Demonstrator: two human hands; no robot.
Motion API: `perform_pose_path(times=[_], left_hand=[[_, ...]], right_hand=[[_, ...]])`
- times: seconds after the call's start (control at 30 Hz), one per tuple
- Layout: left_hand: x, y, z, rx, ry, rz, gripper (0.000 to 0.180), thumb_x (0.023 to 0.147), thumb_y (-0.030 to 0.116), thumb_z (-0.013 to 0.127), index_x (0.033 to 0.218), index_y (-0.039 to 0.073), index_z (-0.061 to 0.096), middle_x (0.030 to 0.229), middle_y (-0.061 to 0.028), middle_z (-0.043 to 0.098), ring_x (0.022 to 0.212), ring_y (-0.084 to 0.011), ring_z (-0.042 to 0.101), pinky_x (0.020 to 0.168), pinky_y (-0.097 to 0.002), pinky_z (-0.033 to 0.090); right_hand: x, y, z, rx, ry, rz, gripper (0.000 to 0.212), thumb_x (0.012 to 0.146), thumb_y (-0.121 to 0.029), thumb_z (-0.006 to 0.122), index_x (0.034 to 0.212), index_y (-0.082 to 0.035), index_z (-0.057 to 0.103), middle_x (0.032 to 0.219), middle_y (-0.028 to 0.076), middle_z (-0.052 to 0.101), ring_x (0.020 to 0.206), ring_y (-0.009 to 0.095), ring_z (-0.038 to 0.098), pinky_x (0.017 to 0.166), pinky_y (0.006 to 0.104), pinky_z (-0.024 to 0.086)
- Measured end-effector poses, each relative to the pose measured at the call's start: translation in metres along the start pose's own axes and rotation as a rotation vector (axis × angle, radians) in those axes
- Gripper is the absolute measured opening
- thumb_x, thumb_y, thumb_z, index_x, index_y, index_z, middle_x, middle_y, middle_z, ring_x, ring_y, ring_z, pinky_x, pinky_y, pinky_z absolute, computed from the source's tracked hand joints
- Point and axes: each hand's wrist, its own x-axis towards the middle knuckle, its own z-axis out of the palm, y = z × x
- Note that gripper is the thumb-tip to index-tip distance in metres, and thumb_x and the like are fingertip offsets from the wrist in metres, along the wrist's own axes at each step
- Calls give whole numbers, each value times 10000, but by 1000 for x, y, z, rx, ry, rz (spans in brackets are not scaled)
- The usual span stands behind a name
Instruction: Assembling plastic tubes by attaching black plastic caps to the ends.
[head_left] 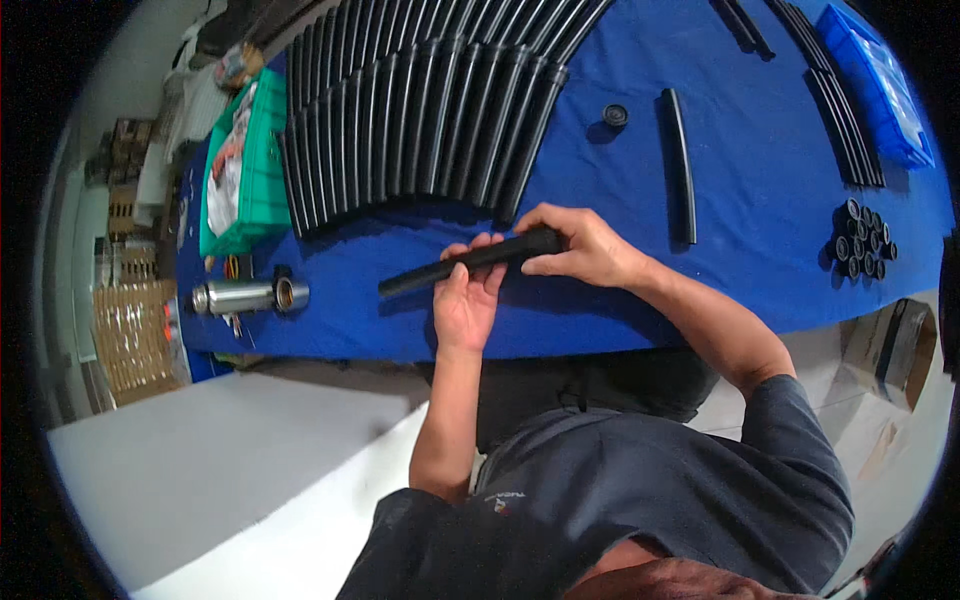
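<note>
A black plastic tube (430, 275) lies aslant across my two hands above the table's front part. Its thinner end points left, and a wider cap-like end sits at the right. My left hand (468, 300), palm up, holds the tube's middle with the thumb over it and the fingers beneath. My right hand (592, 250) grips the wider end between thumb and fingers, partly hiding it. Just beyond, long rows of similar black tubes (440, 130) lie side by side. To the right are a single tube (680, 165) and a round black cap (615, 116).
A blue cloth (600, 310) covers the table. At left stand a green crate (250, 170) and a steel flask (240, 297) lying on its side. Several black caps (865, 240) cluster at right, near thin black tubes (845, 130) and a blue bin (880, 90).
</note>
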Motion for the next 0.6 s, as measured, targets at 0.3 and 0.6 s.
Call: perform_pose_path(times=[0.3, 0.6], left_hand=[[0, 0, 6, -43, 35, -8, 248, 944, 55, 607, 1187, 37, 560, 1308, -218, 579, 1301, -370, 502, 1060, -485, 493], [1, 2, -1, -31, 28, -4, 284, 935, 79, 631, 1209, 44, 566, 1328, -220, 570, 1315, -378, 486, 1112, -504, 432]], right_hand=[[-2, 0, 2, 4, 34, 39, 277, 848, -102, 724, 1078, -2, 606, 768, 84, 659, 725, 157, 663, 648, 314, 506], [-3, -10, 1, 10, 0, 92, 326, 872, -183, 718, 1106, 3, 587, 737, 99, 649, 683, 186, 668, 625, 343, 519]])
